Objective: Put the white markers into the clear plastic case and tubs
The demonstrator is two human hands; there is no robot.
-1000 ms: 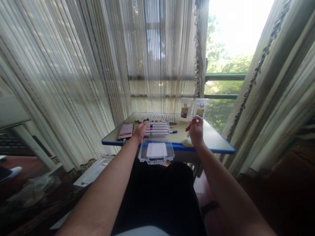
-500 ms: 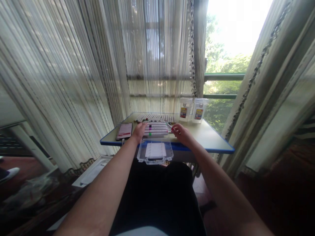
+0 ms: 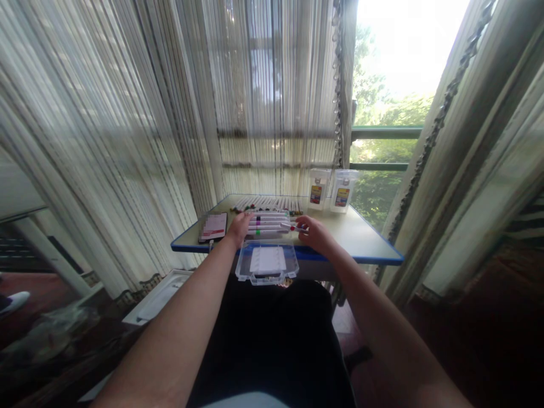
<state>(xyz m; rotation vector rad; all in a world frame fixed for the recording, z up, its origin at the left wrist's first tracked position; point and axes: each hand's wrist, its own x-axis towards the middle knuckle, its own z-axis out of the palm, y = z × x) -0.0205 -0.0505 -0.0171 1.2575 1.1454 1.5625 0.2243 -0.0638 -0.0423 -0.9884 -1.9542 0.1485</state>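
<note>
In the head view, a white marker with a red band (image 3: 291, 228) is pinched between the fingers of my right hand (image 3: 312, 232), its tip end over the right side of a clear plastic case. That case's lid (image 3: 243, 266) is folded open toward me, past the table's front edge. Inside its base lie several white markers (image 3: 270, 222) side by side, with black, purple and green bands. My left hand (image 3: 239, 228) grips the left end of the case; its fingertips are partly hidden. Behind the case, a row of loose white markers (image 3: 272, 202) lies across the table.
A phone-like dark-edged tablet (image 3: 213, 226) lies at the table's left. Two clear plastic containers with labels (image 3: 315, 194) (image 3: 342, 196) stand at the back right of the blue-edged table (image 3: 361, 238). Curtains (image 3: 280, 141) hang close behind. A white box (image 3: 157, 294) sits low at left.
The marker in my right hand has turned from pointing up and left to lying nearly flat over the case's right side. My left hand stays at the case.
</note>
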